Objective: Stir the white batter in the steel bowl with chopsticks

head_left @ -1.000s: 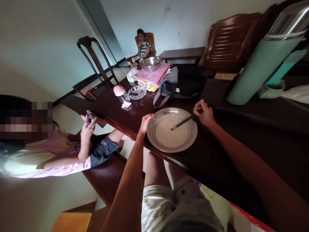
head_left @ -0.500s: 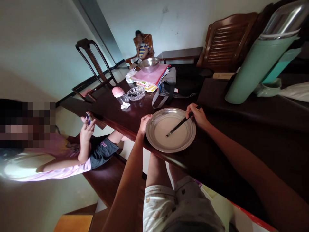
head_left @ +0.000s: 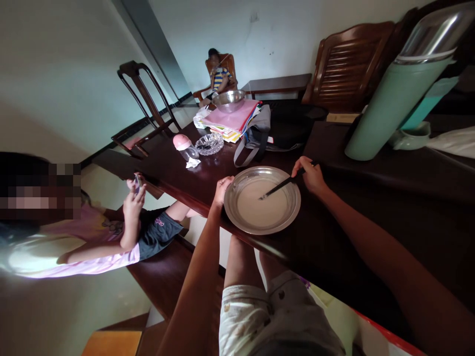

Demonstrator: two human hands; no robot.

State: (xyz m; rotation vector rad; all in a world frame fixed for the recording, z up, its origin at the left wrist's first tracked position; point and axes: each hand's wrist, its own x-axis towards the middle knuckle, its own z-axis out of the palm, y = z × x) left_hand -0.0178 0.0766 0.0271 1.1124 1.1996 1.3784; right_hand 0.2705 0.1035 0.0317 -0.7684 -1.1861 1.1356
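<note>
A shallow metal basin (head_left: 295,212) sits at the edge of the dark wooden table (head_left: 174,173), with a pale, creamy liquid (head_left: 256,212) in it. My left hand (head_left: 223,189) is closed on the basin's left rim. Over the right rim, my right hand (head_left: 310,174) grips black chopsticks (head_left: 281,186), which slant down to the left. Their tips, coated with the pale mixture, are at the liquid near the middle of the basin.
Beyond the basin are a grey-black bag (head_left: 260,133), a glass ashtray (head_left: 210,144), a pink-capped bottle (head_left: 181,142) and papers under a metal bowl (head_left: 228,101). A green thermos (head_left: 397,106) stands right. One person holding a phone (head_left: 138,184) sits left; another sits farther back.
My right hand has shifted right and slightly away from the basin, drawing the chopstick tips up and right across the liquid. My left hand and the basin stay almost in place.
</note>
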